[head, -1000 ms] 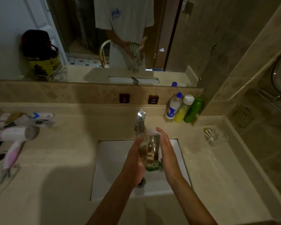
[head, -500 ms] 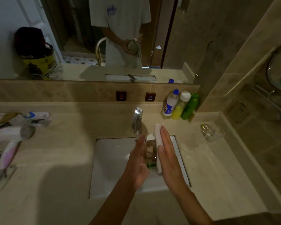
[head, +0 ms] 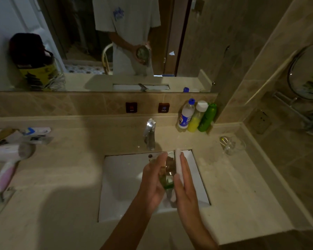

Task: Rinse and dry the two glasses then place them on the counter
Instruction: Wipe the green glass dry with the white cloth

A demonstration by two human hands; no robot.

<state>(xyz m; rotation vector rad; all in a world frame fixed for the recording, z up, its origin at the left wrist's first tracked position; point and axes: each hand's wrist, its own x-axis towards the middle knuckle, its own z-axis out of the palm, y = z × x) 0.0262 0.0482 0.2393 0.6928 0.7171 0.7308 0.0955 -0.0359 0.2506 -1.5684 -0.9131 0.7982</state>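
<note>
Glass with a green-tinted base (head: 167,175) is held over the white sink basin (head: 123,177), clasped between both hands. The left hand (head: 153,179) has its fingers curled about the left side of the glass in a firm wrap; the right hand (head: 185,181) lies flat, fingers extended and together, pressing a white cloth (head: 178,160) against the right side of the glass. The step in hand appears to be drying the first glass. No water can be seen running from the chrome faucet (head: 149,134), which stands just beyond the hands. The second glass (head: 232,144) lies on its side on the beige counter (head: 242,186), far right, well apart from the basin; whether it holds any water cannot be told. The next move likely calls for turning the held glass within the cloth, then standing it on the counter with a secure grip, since wet glass may slip. Three bottles stand against the far wall right of the faucet: a blue-capped bottle (head: 185,114) with clear contents, a white-capped bottle (head: 196,117) with yellow liquid, and a green bottle (head: 207,118). Contents of the held glass cannot be made out.
</note>
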